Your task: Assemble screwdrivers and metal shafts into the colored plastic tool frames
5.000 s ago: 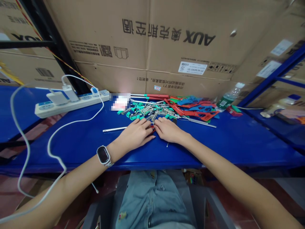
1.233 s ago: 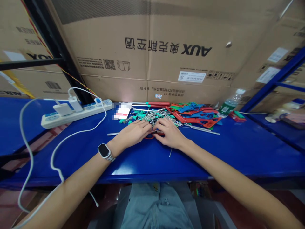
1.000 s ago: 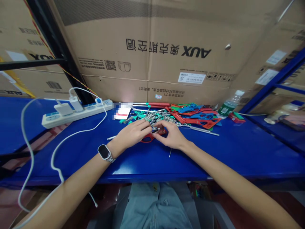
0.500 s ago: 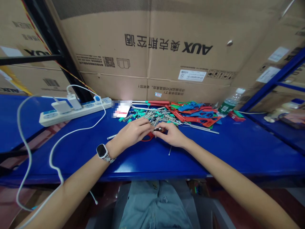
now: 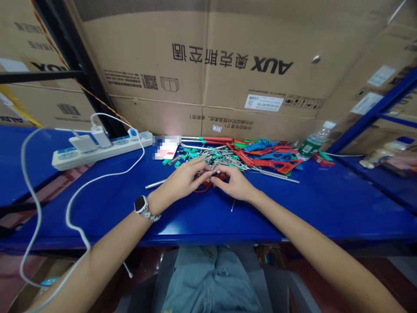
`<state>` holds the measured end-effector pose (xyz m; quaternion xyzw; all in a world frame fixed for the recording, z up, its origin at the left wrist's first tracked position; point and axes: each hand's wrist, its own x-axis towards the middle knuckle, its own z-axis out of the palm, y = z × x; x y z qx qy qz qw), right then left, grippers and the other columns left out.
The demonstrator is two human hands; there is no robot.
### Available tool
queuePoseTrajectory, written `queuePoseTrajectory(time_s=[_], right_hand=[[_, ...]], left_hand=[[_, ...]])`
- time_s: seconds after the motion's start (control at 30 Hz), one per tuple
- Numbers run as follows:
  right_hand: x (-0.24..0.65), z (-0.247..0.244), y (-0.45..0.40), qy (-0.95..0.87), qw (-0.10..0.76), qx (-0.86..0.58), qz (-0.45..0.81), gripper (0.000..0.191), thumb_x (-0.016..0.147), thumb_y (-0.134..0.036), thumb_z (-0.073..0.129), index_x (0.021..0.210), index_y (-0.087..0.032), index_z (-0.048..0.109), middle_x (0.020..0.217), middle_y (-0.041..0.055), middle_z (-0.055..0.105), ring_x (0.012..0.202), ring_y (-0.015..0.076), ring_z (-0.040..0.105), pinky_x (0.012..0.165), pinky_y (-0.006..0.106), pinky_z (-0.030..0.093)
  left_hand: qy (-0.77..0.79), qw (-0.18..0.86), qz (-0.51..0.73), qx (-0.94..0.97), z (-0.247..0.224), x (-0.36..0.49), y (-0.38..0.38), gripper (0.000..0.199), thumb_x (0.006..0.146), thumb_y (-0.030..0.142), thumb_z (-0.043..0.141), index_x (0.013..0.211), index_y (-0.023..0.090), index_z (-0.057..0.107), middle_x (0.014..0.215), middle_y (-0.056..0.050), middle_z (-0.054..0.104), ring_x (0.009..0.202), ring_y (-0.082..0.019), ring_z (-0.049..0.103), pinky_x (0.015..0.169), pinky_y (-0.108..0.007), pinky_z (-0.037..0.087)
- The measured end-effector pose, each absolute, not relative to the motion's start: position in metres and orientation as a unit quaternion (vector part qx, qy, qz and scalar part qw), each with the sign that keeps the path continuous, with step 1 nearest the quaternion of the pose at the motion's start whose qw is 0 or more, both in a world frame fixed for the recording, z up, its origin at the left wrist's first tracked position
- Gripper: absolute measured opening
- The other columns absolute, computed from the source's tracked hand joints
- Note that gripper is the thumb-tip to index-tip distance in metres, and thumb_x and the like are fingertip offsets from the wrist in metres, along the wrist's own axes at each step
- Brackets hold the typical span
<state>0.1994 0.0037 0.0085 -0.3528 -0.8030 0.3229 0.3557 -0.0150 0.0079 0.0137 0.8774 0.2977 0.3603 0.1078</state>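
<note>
My left hand [image 5: 190, 177] and my right hand [image 5: 235, 182] meet over the blue table, fingertips pinched close together. Between them is a small dark piece with a pale tip [image 5: 216, 173], too small to name and partly covered by my fingers. Just under my hands lies a red plastic part with a loop [image 5: 203, 187], mostly hidden. Right behind them spreads a pile of metal pieces with green ends [image 5: 208, 154]. A thin metal rod [image 5: 232, 205] pokes out below my right hand, and another metal rod [image 5: 155, 184] lies beside my left hand.
Red, blue and green plastic parts [image 5: 267, 152] lie at the back right, near a bottle [image 5: 312, 141]. A white power strip [image 5: 104, 150] with a trailing cable [image 5: 70, 213] occupies the left. Large cardboard boxes [image 5: 208, 100] wall off the back. At far right, another person's hand [image 5: 402, 164] shows.
My left fingers have shifted slightly, with the thumb now showing stretched toward my right fingertips. The small dark piece stays between my hands. The view has tilted a little.
</note>
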Motion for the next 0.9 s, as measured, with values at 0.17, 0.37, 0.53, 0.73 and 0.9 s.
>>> queuePoseTrajectory(time_s=[0.17,0.37,0.53,0.73,0.9], right_hand=[[0.1985,0.0094,0.0028,-0.807,0.359,-0.346,0.317,0.011,0.093,-0.026,0.061,0.083,-0.021,0.061,0.074,-0.0017,0.062,0.069,0.0147,0.055,0.070,0.030,0.046],[0.1984,0.0088,0.0029,-0.805,0.362,-0.332,0.332,0.013,0.094,-0.026,0.060,0.082,-0.021,0.061,0.076,-0.0003,0.064,0.070,0.0158,0.059,0.070,0.031,0.047],[0.1991,0.0070,0.0044,-0.799,0.359,-0.332,0.351,0.014,0.095,-0.028,0.062,0.083,-0.021,0.061,0.075,-0.0008,0.065,0.068,0.0154,0.060,0.068,0.030,0.047],[0.1998,0.0079,0.0047,-0.798,0.356,-0.340,0.346,0.014,0.096,-0.030,0.062,0.084,-0.022,0.062,0.075,-0.0007,0.065,0.068,0.0155,0.059,0.068,0.031,0.048],[0.2015,0.0075,0.0049,-0.799,0.357,-0.350,0.334,0.016,0.096,-0.033,0.064,0.085,-0.022,0.061,0.073,-0.0011,0.067,0.065,0.0155,0.058,0.066,0.031,0.047]], left_hand=[[0.294,0.118,0.381,0.869,0.0146,-0.0137,0.0089,0.025,0.105,0.036,0.055,0.092,0.019,0.066,0.089,-0.004,0.067,0.078,-0.016,0.064,0.070,-0.029,0.050],[0.339,0.158,0.363,0.853,0.0145,-0.0124,0.0071,0.026,0.106,0.034,0.050,0.091,0.019,0.064,0.074,0.000,0.068,0.064,-0.014,0.061,0.061,-0.027,0.044],[0.362,0.155,0.358,0.846,0.0152,-0.0135,0.0060,0.023,0.106,0.032,0.048,0.091,0.019,0.060,0.067,0.001,0.064,0.057,-0.013,0.058,0.057,-0.028,0.040],[0.354,0.154,0.369,0.846,0.0162,-0.0128,0.0063,0.021,0.106,0.031,0.048,0.092,0.020,0.059,0.069,0.001,0.066,0.057,-0.013,0.059,0.056,-0.027,0.041],[0.351,0.146,0.387,0.840,0.0183,-0.0154,0.0069,0.021,0.106,0.033,0.048,0.094,0.020,0.060,0.071,0.001,0.069,0.059,-0.013,0.062,0.056,-0.027,0.043]])
